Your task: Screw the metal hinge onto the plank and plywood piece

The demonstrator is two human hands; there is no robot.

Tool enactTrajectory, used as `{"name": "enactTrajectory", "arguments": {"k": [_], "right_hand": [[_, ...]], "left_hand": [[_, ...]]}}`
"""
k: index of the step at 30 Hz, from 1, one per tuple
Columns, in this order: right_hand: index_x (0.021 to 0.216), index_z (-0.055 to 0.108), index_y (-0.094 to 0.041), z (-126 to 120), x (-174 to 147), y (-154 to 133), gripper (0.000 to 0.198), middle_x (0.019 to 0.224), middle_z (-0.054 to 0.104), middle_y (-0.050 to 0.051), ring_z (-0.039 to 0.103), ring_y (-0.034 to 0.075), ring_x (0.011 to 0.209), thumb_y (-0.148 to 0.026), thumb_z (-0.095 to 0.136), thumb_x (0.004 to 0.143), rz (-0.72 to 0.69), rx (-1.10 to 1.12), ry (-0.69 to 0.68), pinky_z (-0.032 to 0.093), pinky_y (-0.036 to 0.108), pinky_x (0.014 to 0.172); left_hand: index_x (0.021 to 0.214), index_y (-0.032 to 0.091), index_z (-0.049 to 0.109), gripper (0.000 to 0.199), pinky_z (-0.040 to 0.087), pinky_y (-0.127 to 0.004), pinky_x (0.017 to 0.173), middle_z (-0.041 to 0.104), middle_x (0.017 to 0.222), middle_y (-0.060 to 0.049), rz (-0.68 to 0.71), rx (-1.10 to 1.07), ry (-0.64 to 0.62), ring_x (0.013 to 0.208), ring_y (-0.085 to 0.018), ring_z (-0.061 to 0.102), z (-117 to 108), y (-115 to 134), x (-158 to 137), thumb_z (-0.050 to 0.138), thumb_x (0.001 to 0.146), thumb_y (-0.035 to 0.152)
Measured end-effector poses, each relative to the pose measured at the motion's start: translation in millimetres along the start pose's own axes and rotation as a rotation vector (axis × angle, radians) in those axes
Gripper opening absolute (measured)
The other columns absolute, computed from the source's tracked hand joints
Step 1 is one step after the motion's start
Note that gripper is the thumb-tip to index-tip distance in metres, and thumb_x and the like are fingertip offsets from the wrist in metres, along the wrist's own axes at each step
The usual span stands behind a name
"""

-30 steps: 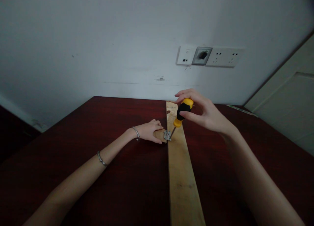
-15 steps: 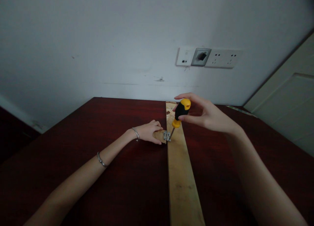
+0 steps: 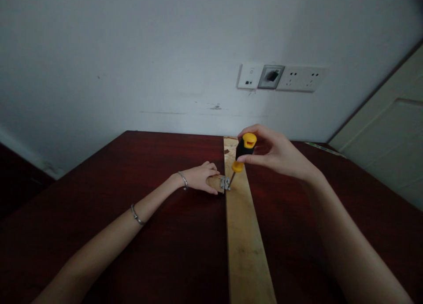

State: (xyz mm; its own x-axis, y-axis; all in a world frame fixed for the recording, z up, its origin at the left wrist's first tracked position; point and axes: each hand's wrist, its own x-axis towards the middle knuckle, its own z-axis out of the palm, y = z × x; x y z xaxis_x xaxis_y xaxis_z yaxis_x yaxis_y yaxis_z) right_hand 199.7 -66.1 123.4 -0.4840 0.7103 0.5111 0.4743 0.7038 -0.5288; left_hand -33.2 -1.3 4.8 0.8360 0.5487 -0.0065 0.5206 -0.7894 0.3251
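A long pale wooden plank [image 3: 246, 238] lies lengthwise on the dark red table [image 3: 158, 233]. A small metal hinge [image 3: 225, 182] joins its left edge to a small wooden block [image 3: 215, 182]. My left hand [image 3: 200, 176] rests on that block and holds it against the plank. My right hand [image 3: 279, 154] grips the black and yellow handle of a screwdriver [image 3: 242, 155]. The tool stands tilted, with its tip down on the hinge's right leaf.
A white wall rises behind the table, with a row of sockets and a switch [image 3: 280, 77] above the plank's far end. A pale door [image 3: 390, 132] stands at the right. The table's left edge drops to a dark floor [image 3: 16, 176].
My right hand has shifted its fingers around the screwdriver handle, and the handle has turned and stands slightly more upright. My left hand and the block have not moved.
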Motion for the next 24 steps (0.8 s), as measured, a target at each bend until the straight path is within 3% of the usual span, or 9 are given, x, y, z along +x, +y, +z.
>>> {"name": "enactTrajectory", "arguments": {"k": [8, 12, 15, 19, 24], "right_hand": [[0.112, 0.052, -0.024, 6, -1, 4, 0.052, 0.096, 0.06, 0.004, 0.058, 0.018, 0.081, -0.046, 0.072, 0.07, -0.016, -0.099, 0.067, 0.052, 0.028, 0.063], [0.112, 0.056, -0.026, 7, 0, 2, 0.043, 0.105, 0.062, 0.004, 0.06, 0.02, 0.086, -0.042, 0.069, 0.075, -0.067, -0.125, 0.052, 0.053, 0.029, 0.065], [0.112, 0.059, -0.026, 4, -1, -2, 0.036, 0.109, 0.062, 0.005, 0.06, 0.022, 0.093, -0.035, 0.065, 0.078, -0.066, -0.084, 0.031, 0.054, 0.033, 0.072], [0.129, 0.051, -0.03, -3, -5, -9, 0.049, 0.132, 0.053, 0.005, 0.057, 0.024, 0.111, -0.02, 0.056, 0.081, -0.003, 0.132, -0.078, 0.051, 0.041, 0.091], [0.128, 0.052, -0.025, -4, -5, -10, 0.048, 0.121, 0.06, 0.006, 0.058, 0.023, 0.108, -0.022, 0.059, 0.081, 0.039, 0.165, -0.047, 0.051, 0.04, 0.09]], "left_hand": [[0.121, 0.015, 0.056, 0.067, 0.038, -0.035, 0.097, 0.051, 0.115, -0.009, -0.022, -0.012, -0.001, 0.106, -0.024, 0.044, 1, 0, 0, 0.07, 0.068, 0.054], [0.121, 0.014, 0.056, 0.068, 0.037, -0.034, 0.098, 0.051, 0.115, -0.01, -0.026, -0.014, -0.003, 0.107, -0.024, 0.044, 0, 0, -1, 0.07, 0.068, 0.053], [0.121, 0.014, 0.056, 0.066, 0.037, -0.034, 0.098, 0.05, 0.115, -0.01, -0.028, -0.005, -0.009, 0.106, -0.024, 0.044, -1, 2, -1, 0.07, 0.069, 0.053], [0.121, 0.013, 0.056, 0.066, 0.037, -0.035, 0.098, 0.051, 0.114, -0.01, -0.024, -0.001, -0.016, 0.107, -0.024, 0.044, -2, 3, -1, 0.07, 0.07, 0.053], [0.12, 0.013, 0.056, 0.066, 0.038, -0.034, 0.097, 0.051, 0.114, -0.01, -0.014, 0.004, -0.015, 0.105, -0.024, 0.044, -1, 2, 0, 0.07, 0.07, 0.053]]}}
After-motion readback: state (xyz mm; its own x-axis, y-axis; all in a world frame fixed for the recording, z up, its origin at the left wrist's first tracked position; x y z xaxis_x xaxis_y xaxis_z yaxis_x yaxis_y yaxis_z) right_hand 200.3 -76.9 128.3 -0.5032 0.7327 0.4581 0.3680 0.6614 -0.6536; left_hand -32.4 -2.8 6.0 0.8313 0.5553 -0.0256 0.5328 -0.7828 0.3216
